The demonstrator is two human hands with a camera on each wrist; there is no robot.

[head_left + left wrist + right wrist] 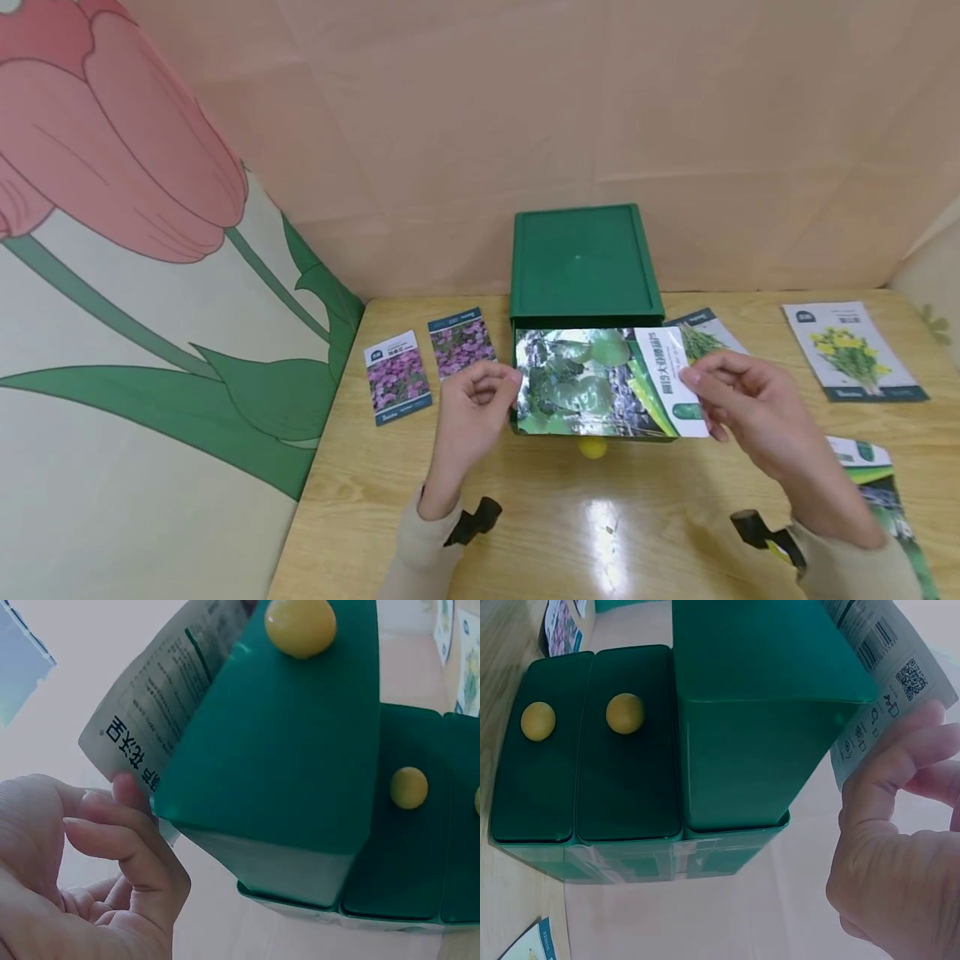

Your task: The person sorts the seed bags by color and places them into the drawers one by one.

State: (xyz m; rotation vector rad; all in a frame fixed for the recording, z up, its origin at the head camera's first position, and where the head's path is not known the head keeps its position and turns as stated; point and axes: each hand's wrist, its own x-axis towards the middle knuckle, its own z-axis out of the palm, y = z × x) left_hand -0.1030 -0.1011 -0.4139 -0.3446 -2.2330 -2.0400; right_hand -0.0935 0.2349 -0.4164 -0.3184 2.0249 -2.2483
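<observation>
A seed packet [577,383] with a glossy picture of round green gourds is stretched level between my two hands. My left hand [472,408] pinches its left edge, and my right hand [757,408] pinches the white right end. The packet lies above the pulled-out top drawer of a green drawer cabinet [585,262], covering most of the drawer. In the left wrist view, the packet's printed back [161,705] slants beside the drawer [277,750]. The right wrist view shows the back's barcode end at the drawer's other side. The drawer's inside is hidden.
Two purple-flower packets [398,377] lie left of the cabinet. To the right are a partly covered green-plant packet [705,332], a yellow-flower packet [853,350] and another gourd packet [877,492]. Two lower drawers [630,772] with yellow knobs are closed.
</observation>
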